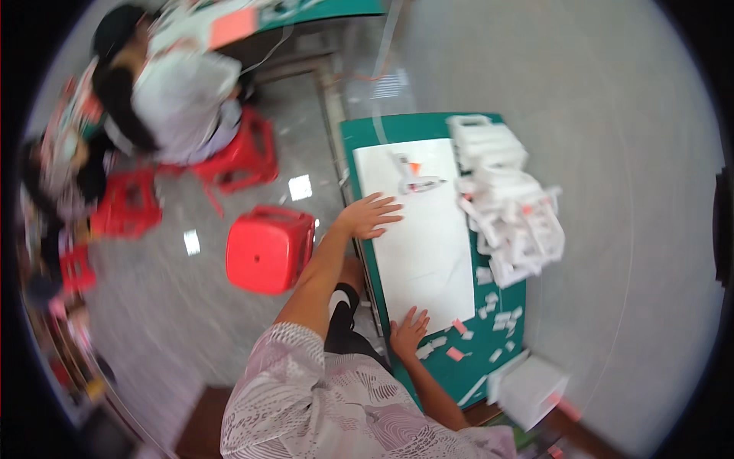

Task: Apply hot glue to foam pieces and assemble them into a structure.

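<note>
A long white board (424, 256) lies on a table with a green top (359, 130). My left hand (371, 216) rests at the board's left edge, its fingers spread over the surface. Lower down, my right hand (410, 333) touches the near left corner of the board with fingers apart. Neither holds anything. On the far part of the board lies what looks like a white glue gun (417, 183) with an orange part, beyond my left hand. Small white and pink scraps (456, 353) are scattered to the right of my right hand.
White foam-like frames (508, 203) are heaped along the table's right side. A white box (527, 390) stands by the near right corner. A red stool (267, 249) is left of my left arm. Farther left, a person (180, 99) sits on another red stool at a second green table.
</note>
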Demonstrator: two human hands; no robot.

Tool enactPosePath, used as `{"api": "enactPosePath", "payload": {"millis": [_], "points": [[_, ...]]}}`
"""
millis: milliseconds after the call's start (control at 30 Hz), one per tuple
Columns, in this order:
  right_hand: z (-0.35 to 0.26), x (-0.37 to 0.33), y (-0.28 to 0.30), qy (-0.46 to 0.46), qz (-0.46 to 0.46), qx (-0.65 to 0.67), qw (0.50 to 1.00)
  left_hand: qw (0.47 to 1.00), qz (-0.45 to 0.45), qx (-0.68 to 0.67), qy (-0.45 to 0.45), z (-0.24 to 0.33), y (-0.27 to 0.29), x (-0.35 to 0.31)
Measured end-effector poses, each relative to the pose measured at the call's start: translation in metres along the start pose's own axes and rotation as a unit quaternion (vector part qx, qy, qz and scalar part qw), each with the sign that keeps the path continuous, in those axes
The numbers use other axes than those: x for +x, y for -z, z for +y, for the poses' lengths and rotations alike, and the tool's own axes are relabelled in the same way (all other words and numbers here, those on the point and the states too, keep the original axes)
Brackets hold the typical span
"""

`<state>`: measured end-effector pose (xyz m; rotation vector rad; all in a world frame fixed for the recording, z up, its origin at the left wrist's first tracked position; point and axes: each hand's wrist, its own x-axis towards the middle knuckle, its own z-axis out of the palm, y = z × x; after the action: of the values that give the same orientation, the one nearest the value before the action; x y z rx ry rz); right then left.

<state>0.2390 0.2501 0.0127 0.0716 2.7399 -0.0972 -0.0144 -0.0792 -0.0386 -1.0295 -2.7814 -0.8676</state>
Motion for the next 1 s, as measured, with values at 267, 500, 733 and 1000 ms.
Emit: {"api": "enactPosePath", "payload": {"millis": [267,500,733,1000], "points": [[0.031,0.023,0.044,0.01,0.2,0.224,0.954,0.995,-0.066,0.071,-0.014,0.017,0.013,0.03],[0.028,0.132,0.267,-0.211,0.499,0.44,0.716,0.992,-0.118,0.037,0.01,0.018,0.023,0.023],[0.054,0.216,0.326,-0.268,0.366,0.243,0.858,0.989,-0.13,-0.01,0.068,0.033,0.042,0.053],[0.002,0.145,0.349,-0.179,0.512,0.294,0.787,0.918,-0.045,-0.376,0.115,0.071,0.122,0.156]]}}
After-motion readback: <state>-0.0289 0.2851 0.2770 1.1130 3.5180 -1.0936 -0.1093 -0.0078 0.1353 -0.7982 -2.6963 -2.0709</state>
